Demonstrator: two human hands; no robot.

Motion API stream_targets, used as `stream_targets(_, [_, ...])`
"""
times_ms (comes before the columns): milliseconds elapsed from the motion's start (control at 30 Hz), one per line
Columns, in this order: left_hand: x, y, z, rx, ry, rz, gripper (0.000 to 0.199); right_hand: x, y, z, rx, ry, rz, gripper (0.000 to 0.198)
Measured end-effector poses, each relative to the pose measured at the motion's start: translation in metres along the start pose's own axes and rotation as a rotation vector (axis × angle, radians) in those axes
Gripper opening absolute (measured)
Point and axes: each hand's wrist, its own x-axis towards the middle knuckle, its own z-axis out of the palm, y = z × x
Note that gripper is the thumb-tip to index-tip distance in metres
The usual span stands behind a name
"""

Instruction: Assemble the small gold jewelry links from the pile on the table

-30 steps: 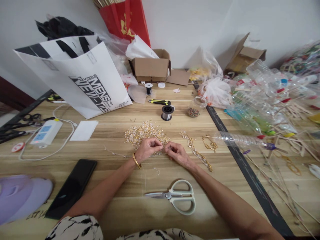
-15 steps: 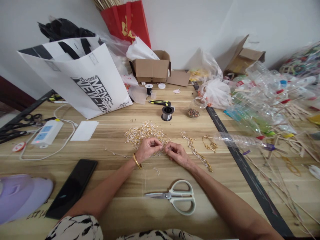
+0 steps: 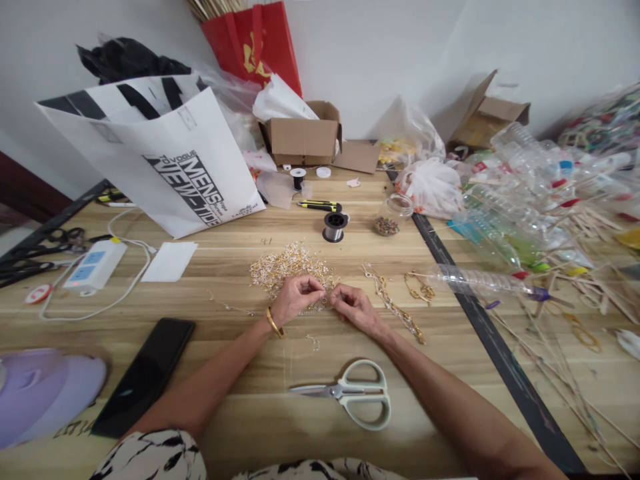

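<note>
My left hand (image 3: 299, 296), a gold bangle at its wrist, is closed in a pinch over the front of a heap of gold and clear beads (image 3: 287, 262). Facing it, my right hand (image 3: 354, 307) also pinches, its fingertips close to the left ones. Between them shows a bit of a thin beaded strand (image 3: 235, 309), whose tail trails left across the table. Exactly how the fingertips grip it is too small to see. Right of my right hand lie gold-and-clear beaded strands (image 3: 397, 310). A few loose clear beads (image 3: 313, 343) lie nearer me.
White-handled scissors (image 3: 350, 393) lie in front of me. Beyond the beads stand a wire spool (image 3: 335, 227), a yellow-black cutter (image 3: 320, 205) and a jar of beads (image 3: 393, 217). A phone (image 3: 144, 377) and power strip (image 3: 95, 265) are left; plastic bottles (image 3: 530, 193) crowd the right.
</note>
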Motion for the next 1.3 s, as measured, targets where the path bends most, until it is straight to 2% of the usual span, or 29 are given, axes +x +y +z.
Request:
stream_targets(200, [-0.0014, 0.0026, 0.0014, 0.044, 0.006, 0.007, 0.01, 0.0004, -0.0003, 0.0004, -0.002, 0.009, -0.005, 0.024])
stream_targets(567, [-0.001, 0.0017, 0.0017, -0.045, -0.047, -0.013, 0.013, 0.0002, 0.001, -0.0003, -0.006, 0.008, -0.012, 0.022])
stream_targets(967, [-0.0024, 0.006, -0.0005, -0.087, -0.133, -0.087, 0.022, 0.0001, -0.0027, -0.0001, 0.017, 0.004, 0.005, 0.027])
stream_targets(1300, [-0.0019, 0.0054, 0.0, -0.113, -0.167, -0.054, 0.024, 0.0002, -0.0046, 0.0009, 0.015, 0.01, 0.013, 0.028])
